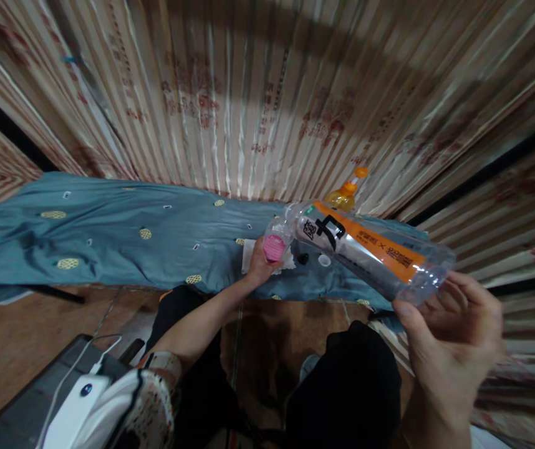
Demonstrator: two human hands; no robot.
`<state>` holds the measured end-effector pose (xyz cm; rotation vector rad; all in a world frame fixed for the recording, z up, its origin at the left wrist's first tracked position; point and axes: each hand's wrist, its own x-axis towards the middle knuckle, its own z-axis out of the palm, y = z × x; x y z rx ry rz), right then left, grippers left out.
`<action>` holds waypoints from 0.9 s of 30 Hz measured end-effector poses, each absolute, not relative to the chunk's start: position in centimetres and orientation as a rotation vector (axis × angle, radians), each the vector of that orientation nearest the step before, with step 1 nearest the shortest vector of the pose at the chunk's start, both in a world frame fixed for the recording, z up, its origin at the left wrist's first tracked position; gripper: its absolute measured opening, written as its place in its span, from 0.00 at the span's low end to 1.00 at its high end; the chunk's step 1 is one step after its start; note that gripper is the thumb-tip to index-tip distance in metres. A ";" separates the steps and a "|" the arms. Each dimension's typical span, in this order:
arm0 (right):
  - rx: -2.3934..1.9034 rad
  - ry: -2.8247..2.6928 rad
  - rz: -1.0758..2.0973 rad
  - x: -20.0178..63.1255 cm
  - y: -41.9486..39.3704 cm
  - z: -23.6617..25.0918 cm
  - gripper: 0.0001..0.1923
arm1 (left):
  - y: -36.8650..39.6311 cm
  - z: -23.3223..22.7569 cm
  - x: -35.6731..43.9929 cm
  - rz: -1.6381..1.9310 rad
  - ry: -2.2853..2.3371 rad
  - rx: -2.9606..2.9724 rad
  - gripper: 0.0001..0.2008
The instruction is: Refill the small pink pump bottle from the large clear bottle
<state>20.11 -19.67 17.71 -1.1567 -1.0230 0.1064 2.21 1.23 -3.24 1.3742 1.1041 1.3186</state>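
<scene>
My right hand (459,337) grips the base end of a large clear plastic bottle (365,246) with an orange label and black characters. The bottle is tilted, its mouth down toward the left. My left hand (262,267) is closed around a small clear container (275,244) with something pink in it. The bottle's mouth is right by this container; whether the two touch, I cannot tell. Under the left hand lies a white tissue (249,254). A small black piece (302,257) and a white cap (324,260) rest on the cloth below the bottle.
A yellow pump bottle (342,196) with an orange head stands behind the large bottle. Blue-green cloth (122,237) covers the narrow table, with a striped curtain (230,100) behind. At lower left, a white device (78,405) with a cable sits near a dark surface.
</scene>
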 end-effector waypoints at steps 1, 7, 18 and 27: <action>-1.159 -1.014 0.117 20.1 -19.7 17.7 0.35 | 1.2 -3.3 2.2 1.316 1.103 1.373 0.43; -1.178 -1.014 0.117 20.5 -19.5 17.6 0.36 | 1.3 -3.3 1.9 1.298 1.111 1.403 0.44; -1.127 -1.061 0.125 21.5 -19.2 17.2 0.37 | 0.9 -2.7 1.6 1.281 1.124 1.422 0.42; -1.096 -1.089 0.161 21.8 -19.3 17.5 0.37 | 0.6 -1.7 1.4 1.289 1.120 1.432 0.41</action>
